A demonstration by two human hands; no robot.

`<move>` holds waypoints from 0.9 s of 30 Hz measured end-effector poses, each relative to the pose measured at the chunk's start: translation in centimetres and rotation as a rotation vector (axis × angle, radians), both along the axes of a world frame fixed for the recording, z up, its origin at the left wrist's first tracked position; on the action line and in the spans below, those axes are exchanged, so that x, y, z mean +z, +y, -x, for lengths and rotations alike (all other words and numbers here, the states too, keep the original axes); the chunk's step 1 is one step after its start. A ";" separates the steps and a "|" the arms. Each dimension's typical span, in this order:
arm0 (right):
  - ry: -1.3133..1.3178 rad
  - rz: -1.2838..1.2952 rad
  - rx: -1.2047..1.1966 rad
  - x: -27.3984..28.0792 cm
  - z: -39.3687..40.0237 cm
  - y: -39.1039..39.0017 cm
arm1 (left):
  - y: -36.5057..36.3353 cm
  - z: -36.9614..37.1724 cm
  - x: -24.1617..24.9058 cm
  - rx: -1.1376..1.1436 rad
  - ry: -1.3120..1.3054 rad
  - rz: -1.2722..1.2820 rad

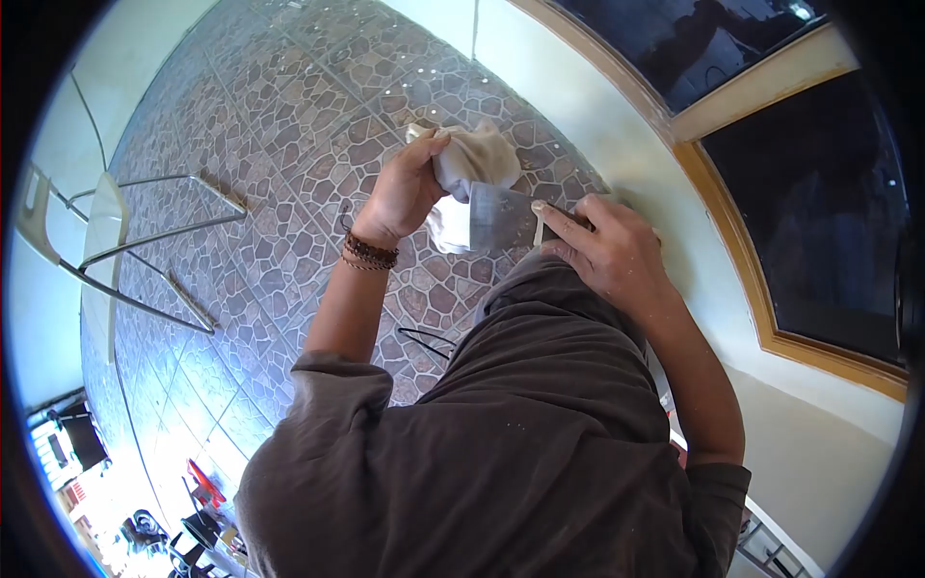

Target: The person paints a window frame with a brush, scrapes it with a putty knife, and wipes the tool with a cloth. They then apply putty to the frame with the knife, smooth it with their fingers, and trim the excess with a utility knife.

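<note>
My left hand [407, 188] is closed on a crumpled cream cloth [487, 156], which bunches out past the fingers and hangs below them. My right hand [617, 250] grips a putty knife [503, 220], its index finger laid along the base of the blade. The wide metal blade points left, and its front edge overlaps the lower part of the cloth in this view. White specks dot the right hand and some marks show on the blade. The handle is mostly hidden inside the right hand.
Stone-patterned floor tiles [318, 164] with white spots spread ahead and left. A chair with metal legs [145, 231] stands at left. Close on the right is a pale wall [568, 91] with a wood-framed window [747, 255]. Assorted items [198, 530] lie lower left.
</note>
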State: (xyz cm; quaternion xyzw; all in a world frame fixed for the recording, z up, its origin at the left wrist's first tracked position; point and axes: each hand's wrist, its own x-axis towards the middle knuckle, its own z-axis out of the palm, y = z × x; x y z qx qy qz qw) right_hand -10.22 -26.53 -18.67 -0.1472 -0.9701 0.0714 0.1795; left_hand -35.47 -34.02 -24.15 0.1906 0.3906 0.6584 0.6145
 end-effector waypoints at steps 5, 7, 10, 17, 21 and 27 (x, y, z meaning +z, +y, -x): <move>-0.032 -0.097 -0.019 -1.9 1.3 1.6 | -0.6 0.2 -1.7 -0.050 0.018 -0.066; -0.016 -0.144 -0.007 -2.5 1.6 2.1 | -0.7 0.3 -1.7 -0.030 -0.006 -0.106; 0.055 -0.132 -0.084 -2.5 1.9 3.4 | -0.7 -0.5 -1.5 -0.004 0.022 -0.029; 0.258 0.132 -0.191 -1.1 -0.4 5.1 | -0.9 0.8 -2.6 0.048 -0.104 -0.029; -0.016 1.289 -0.493 -0.5 0.3 2.6 | -0.1 0.6 -2.4 0.047 -0.136 -0.050; -0.178 0.834 -0.252 -5.6 1.5 6.2 | 0.4 -1.2 -2.3 0.013 -0.177 -0.068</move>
